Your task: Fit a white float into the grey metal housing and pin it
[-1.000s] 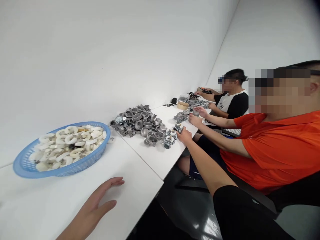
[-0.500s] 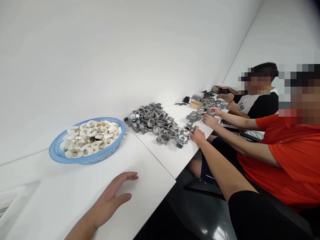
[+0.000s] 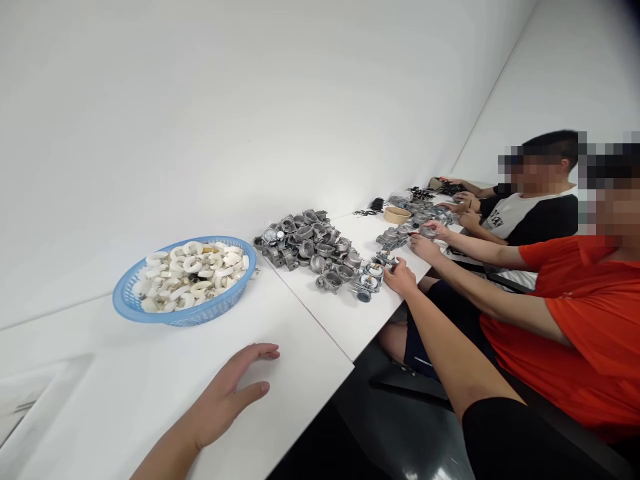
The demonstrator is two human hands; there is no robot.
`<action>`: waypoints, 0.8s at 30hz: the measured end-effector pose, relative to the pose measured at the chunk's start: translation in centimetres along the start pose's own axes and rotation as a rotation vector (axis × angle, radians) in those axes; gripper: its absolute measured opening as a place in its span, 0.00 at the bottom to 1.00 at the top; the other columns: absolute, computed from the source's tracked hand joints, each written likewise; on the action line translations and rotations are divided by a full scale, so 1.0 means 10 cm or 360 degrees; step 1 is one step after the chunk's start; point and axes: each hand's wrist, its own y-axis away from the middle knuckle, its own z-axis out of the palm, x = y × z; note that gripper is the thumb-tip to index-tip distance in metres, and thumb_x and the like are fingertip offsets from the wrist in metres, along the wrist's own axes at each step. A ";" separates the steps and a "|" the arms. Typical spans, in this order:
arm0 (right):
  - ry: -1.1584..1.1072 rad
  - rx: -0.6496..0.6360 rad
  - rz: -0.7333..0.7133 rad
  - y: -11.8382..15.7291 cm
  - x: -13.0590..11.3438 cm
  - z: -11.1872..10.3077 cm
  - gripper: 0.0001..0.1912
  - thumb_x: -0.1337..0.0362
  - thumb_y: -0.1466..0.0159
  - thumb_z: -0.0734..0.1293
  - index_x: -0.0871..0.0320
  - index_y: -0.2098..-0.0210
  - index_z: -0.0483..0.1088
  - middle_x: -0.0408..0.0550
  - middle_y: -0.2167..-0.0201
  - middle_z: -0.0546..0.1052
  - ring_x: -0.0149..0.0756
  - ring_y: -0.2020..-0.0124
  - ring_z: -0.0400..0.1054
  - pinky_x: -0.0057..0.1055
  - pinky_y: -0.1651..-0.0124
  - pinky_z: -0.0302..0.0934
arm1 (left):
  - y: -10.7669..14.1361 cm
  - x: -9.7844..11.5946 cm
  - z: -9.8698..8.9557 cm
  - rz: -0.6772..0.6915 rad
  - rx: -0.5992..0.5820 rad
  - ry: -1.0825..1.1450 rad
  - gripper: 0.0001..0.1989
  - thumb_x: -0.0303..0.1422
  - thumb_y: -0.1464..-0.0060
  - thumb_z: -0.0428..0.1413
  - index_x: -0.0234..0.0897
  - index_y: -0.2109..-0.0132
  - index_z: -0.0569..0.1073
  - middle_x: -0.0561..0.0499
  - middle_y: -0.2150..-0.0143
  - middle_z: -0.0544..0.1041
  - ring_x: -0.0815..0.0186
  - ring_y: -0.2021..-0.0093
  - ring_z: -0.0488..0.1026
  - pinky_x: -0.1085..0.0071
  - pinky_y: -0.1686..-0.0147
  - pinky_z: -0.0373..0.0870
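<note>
My left hand (image 3: 233, 393) is over the white table (image 3: 295, 393) at the lower middle, thumb and fingers apart, holding nothing. My right hand (image 3: 401, 277) reaches to the right and touches a metal part with white rings (image 3: 369, 275) at the near side of the metal pile. Its fingertips are partly hidden behind the hand, so their grip is unclear. A heap of grey metal housings (image 3: 310, 243) lies in the middle. To its left stands a blue basket (image 3: 123, 297) full of white rings (image 3: 193, 270).
Along the right side sit a person in orange (image 3: 575, 333) and a person in black and white (image 3: 535, 213), their hands among more metal parts. A brown round container (image 3: 397, 215) and small black pieces (image 3: 377, 205) stand by the wall. A white tray (image 3: 43, 400) is lower left.
The view has shifted slightly, so basket and pile appear a little further right. My right hand's fingers look somewhat more spread at the metal part. My left hand is nearly unchanged.
</note>
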 end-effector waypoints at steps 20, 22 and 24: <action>-0.0265 0.0043 0.0235 1.46 -0.08 0.25 0.41 0.42 0.33 0.46 0.62 0.29 0.47 0.58 0.28 0.44 0.61 0.28 0.32 0.57 0.31 0.35 | -0.07 -0.07 -0.04 0.0073 0.0592 0.0142 0.15 0.40 0.43 0.55 0.37 0.53 0.75 0.44 0.52 0.80 0.55 0.50 0.75 0.59 0.49 0.70; -0.0278 0.0062 0.0283 1.77 -0.22 0.27 0.45 0.39 0.35 0.48 0.62 0.29 0.45 0.63 0.29 0.46 0.62 0.28 0.33 0.61 0.32 0.37 | -0.08 -0.07 -0.06 0.0106 0.0790 0.0056 0.11 0.37 0.43 0.53 0.38 0.57 0.75 0.46 0.54 0.80 0.56 0.51 0.75 0.60 0.51 0.71; -0.0247 0.0144 0.0031 2.14 -0.43 0.20 0.47 0.38 0.37 0.53 0.63 0.28 0.42 0.63 0.28 0.41 0.62 0.28 0.28 0.64 0.32 0.34 | -0.09 -0.06 -0.07 0.0160 0.0985 -0.0052 0.08 0.33 0.45 0.51 0.39 0.61 0.75 0.48 0.55 0.79 0.56 0.51 0.74 0.60 0.53 0.70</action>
